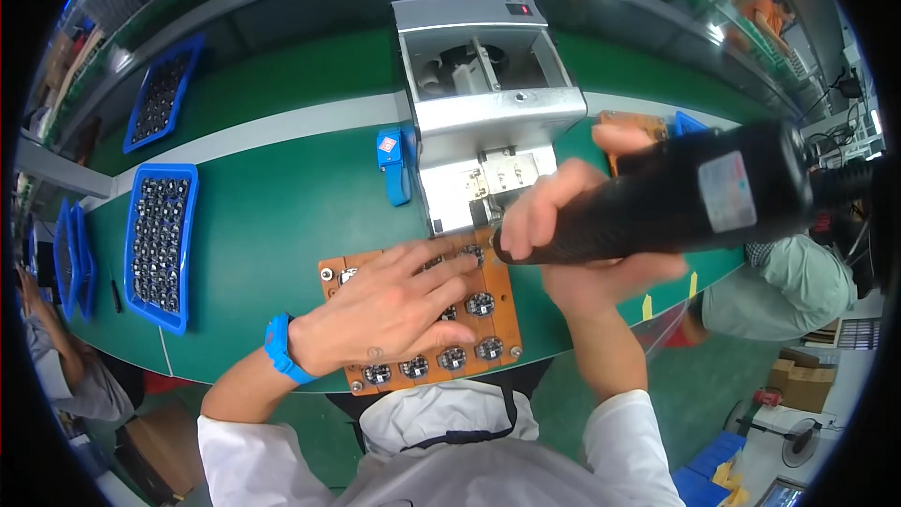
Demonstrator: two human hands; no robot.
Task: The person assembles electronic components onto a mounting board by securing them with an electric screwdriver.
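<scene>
My left hand (389, 305) lies with fingers spread over an orange-brown fixture board (505, 286) at the table's front edge. Round circuit boards (481, 304) sit in its recesses; my palm and fingers hide several of them. A blue wristband (280, 347) circles my left wrist. My right hand (554, 202) is wrapped round a black electric screwdriver (648, 202), which is tilted, its tip end toward the fixture's far right corner. The bit and its contact point cannot be made out. Just beyond the fixture stands a silver screw feeder (497, 113) with an open top.
A blue tray (191, 225) of small parts lies left, another blue tray (141, 144) farther back. A blue strap (394, 174) rests beside the feeder. Behind the screwdriver, part of another orange-brown board (633, 120) shows. Co-workers sit at both sides, one in pale green (788, 286).
</scene>
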